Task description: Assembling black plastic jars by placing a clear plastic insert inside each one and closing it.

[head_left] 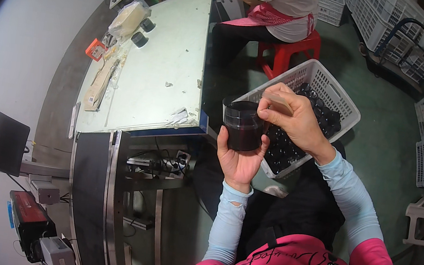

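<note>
Upright on the palm and fingers of my left hand (240,164) rests a dark, round jar (244,137). A clear, shiny band runs around its upper part. My right hand (298,121) is at the jar's right rim, thumb and fingers pinched. A flat tan piece (279,103), perhaps card or a thin scraper, sticks out of that pinch; its exact kind does not show. Just beyond and to the right of my hands stands a white slatted crate (351,112), holding several glossy black round pieces (330,117).
A pale-topped table (161,70) at left bears two small black pieces (139,39), a plastic bag (129,18) and an orange box (95,49). Nearer is a dark conveyor belt (91,180). Ahead a co-worker sits on a red stool (290,48). A cart (397,67) stands far right.
</note>
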A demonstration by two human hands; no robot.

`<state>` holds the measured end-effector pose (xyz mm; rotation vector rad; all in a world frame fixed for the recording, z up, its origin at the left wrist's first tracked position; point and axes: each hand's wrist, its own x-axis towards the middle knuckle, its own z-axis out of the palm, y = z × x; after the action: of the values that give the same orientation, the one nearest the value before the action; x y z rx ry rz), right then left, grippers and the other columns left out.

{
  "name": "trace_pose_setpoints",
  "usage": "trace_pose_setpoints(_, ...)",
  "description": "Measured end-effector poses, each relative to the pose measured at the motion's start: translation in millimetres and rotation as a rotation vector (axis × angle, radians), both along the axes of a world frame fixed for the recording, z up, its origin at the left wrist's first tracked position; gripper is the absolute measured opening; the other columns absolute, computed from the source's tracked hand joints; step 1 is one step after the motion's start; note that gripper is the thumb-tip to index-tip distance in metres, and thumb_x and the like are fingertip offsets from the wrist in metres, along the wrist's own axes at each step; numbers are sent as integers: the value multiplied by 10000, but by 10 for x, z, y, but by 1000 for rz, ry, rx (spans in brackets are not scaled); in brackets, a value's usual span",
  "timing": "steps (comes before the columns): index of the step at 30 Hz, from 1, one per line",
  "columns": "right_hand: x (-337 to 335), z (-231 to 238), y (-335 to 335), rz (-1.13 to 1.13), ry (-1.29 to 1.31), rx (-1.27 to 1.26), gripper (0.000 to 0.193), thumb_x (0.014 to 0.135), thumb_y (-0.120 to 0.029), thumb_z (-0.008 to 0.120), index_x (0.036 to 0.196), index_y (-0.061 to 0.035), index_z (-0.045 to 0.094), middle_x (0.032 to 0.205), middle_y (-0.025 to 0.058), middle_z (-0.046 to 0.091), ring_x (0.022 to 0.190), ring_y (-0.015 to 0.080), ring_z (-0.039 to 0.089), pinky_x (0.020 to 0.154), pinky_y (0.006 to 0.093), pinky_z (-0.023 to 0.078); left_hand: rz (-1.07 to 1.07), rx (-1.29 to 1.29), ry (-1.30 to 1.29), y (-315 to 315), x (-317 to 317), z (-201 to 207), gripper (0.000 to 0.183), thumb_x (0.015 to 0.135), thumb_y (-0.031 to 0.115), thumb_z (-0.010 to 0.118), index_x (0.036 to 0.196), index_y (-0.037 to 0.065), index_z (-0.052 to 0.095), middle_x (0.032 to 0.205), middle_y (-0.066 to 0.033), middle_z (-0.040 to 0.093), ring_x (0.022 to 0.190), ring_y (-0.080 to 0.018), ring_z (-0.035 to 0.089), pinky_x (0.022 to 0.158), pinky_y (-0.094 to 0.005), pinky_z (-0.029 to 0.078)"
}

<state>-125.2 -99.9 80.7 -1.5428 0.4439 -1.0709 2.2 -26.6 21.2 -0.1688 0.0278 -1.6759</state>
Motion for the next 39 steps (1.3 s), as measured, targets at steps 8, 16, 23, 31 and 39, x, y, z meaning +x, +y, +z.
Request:
trace_pose_setpoints(8, 4, -24, -14, 32, -29, 87, 194, 785, -25, 615, 972, 9, 576, 952, 10, 477, 806, 55, 476, 696, 195, 401, 8, 15, -5, -31, 36, -45, 514, 810, 339, 591, 1224, 80, 433, 1253, -141, 423, 1200, -309, 342, 842, -405, 443)
trace_pose_setpoints(16, -43, -274, 142, -58, -68, 425, 378, 752, -37, 653, 1097, 16, 507, 1001, 63, 533, 927, 129, 527, 819, 257, 434, 367, -4, -445, -133, -41, 40, 529, 798, 236, 624, 1216, -8, 410, 1192, -165, 480, 1107, -289, 477, 959, -422, 376)
trace_pose_setpoints(23, 116, -554, 206, 169, -279, 709, 429, 788, -122, 658, 1146, 2, 458, 1082, 47, 527, 990, 135, 509, 838, 268, 431, 717, 80, -991, -320, -118, -1, 714, 683, 70, 701, 1265, -26, 299, 1252, -124, 407, 1090, -196, 464, 947, -301, 371)
trace_pose_setpoints(31, 155, -557, -132, 110, -325, 605, 570, 753, -103, 690, 1237, -7, 404, 1080, 47, 531, 973, 110, 507, 813, 245, 436, 697, -2, -1658, -533, 286, 29, 679, 601, 116, 799, 1158, -23, 438, 1113, -68, 433, 1035, -161, 464, 894, -284, 374)
trace_pose_setpoints(39, 165, -980, -462, 116, -219, 690, 589, 811, -94, 613, 1308, 13, 315, 963, 52, 561, 675, 29, 434, 574, 156, 364, 537, 181, -1634, -1020, 898, -221, 370, 594, 3, 769, 865, 14, 517, 806, -31, 571, 709, -89, 519, 637, -216, 424)
